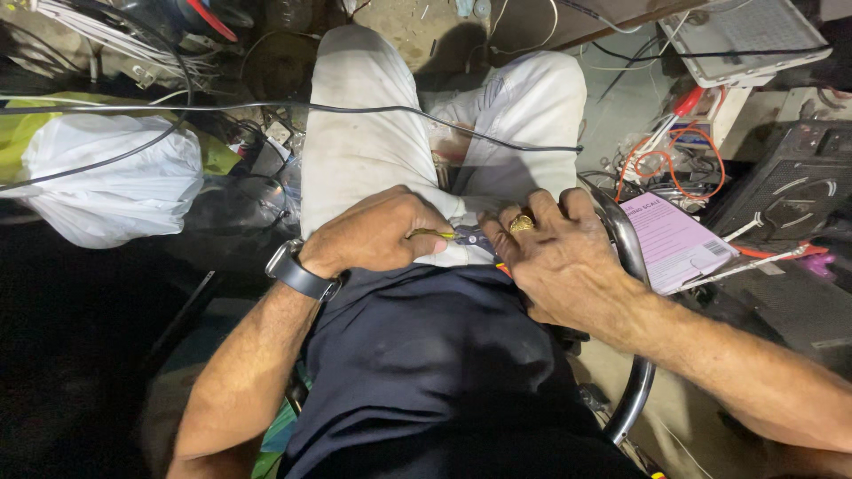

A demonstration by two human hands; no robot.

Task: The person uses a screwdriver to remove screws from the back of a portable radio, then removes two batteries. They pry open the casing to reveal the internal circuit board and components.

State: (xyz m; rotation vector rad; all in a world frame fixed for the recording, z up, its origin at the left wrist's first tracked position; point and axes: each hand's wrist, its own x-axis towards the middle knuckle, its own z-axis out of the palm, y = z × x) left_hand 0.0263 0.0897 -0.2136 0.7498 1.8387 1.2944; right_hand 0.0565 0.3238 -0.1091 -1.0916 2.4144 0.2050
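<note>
Nearest the camera, a dark navy shirt (426, 355) is filling the bottom middle, with the person sitting in pale trousers (364, 133) stretching away. The left hand (377, 235) is curling closed on the lap, pinching a thin yellowish tool (432, 234) that's poking out toward the right. The right hand (555, 253), wearing a gold ring (521, 223), is lying half-open just beside it, fingers pressing down at the waistband; can't tell what's under them. A black wristwatch (297, 270) is sitting on the left wrist. A black cable (266, 106) is crossing the thighs. Off right, a pink booklet (674, 239) is lying near a chrome chair rail (632, 257); far left, a white plastic bag (111, 177).
</note>
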